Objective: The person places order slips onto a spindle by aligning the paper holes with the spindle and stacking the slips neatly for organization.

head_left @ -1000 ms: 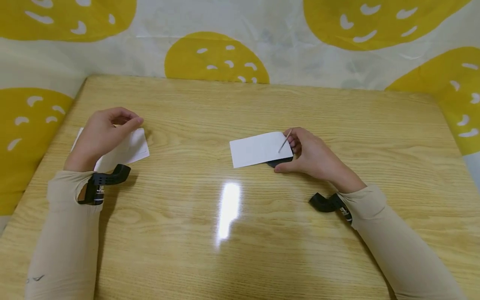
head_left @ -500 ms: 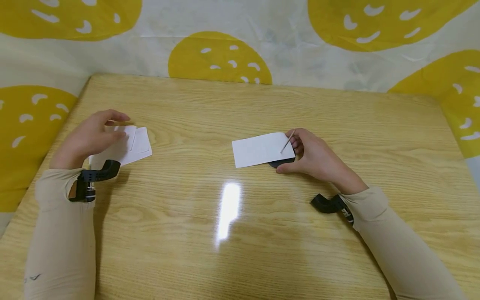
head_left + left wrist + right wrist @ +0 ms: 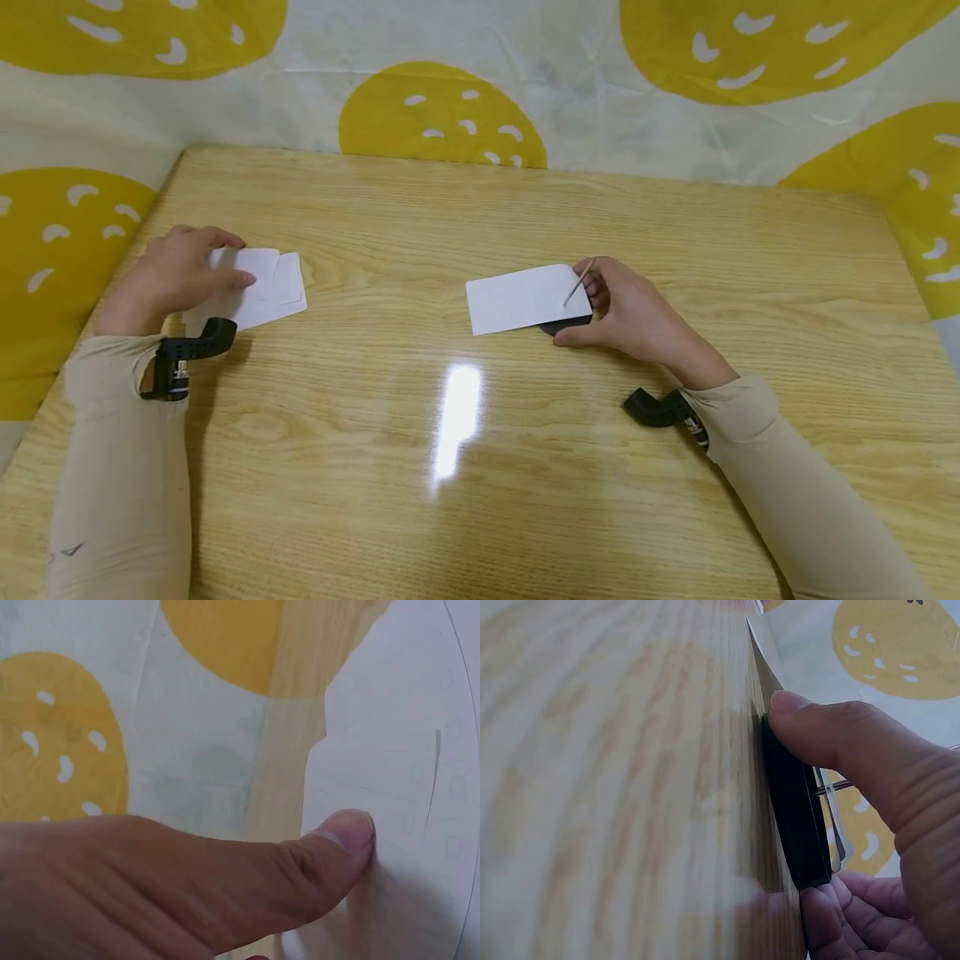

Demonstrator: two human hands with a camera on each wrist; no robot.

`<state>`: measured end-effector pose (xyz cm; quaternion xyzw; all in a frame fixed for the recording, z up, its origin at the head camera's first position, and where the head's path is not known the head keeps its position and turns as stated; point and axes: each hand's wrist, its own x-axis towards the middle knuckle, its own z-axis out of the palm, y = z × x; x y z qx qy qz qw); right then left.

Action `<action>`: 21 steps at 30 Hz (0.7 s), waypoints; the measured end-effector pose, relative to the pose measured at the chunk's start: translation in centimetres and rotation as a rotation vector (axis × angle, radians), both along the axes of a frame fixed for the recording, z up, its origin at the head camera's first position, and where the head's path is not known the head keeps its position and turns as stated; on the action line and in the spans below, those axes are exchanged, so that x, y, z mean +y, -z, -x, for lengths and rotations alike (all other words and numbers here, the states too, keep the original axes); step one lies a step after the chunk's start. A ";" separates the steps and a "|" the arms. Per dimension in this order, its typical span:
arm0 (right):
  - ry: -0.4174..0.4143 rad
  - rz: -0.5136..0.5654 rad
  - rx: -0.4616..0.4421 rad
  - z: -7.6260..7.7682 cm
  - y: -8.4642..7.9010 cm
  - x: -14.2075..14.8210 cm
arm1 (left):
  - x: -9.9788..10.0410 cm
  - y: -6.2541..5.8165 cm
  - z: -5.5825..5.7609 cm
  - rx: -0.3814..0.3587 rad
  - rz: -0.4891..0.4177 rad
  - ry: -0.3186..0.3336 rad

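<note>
My right hand (image 3: 618, 312) grips the round black base (image 3: 799, 814) of a paper spike at the middle of the table, thumb on the near side and fingers round the far side. Its thin metal spike (image 3: 579, 283) rises slanting through a white paper slip (image 3: 517, 302) that lies over the base. On the left, my left hand (image 3: 176, 271) rests on a small pile of white slips (image 3: 262, 287). The thumb (image 3: 341, 832) lies extended over the top sheet in the left wrist view, and the index finger reaches along the far edge. The other left fingers are hidden.
The wood-grain table (image 3: 360, 458) carries a bright light reflection in front of the spike. A white cloth (image 3: 585, 100) with yellow shapes hangs behind it and on both sides. Each sleeve bears a black wrist camera mount (image 3: 198, 346).
My left hand has shifted left and its thumb has come down onto the pile, uncovering more of the slips. The right hand keeps its grip on the spike base.
</note>
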<state>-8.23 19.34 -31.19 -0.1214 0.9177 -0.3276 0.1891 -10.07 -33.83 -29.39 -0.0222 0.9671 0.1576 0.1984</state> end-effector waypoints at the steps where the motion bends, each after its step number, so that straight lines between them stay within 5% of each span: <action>1: -0.002 0.001 -0.003 0.0 0.0 0.0 | 0.0 0.0 0.0 0.001 0.004 -0.002; 21: -0.009 -0.014 0.015 0.3 0.3 0.1 | -0.4 0.3 -0.6 0.042 0.011 -0.061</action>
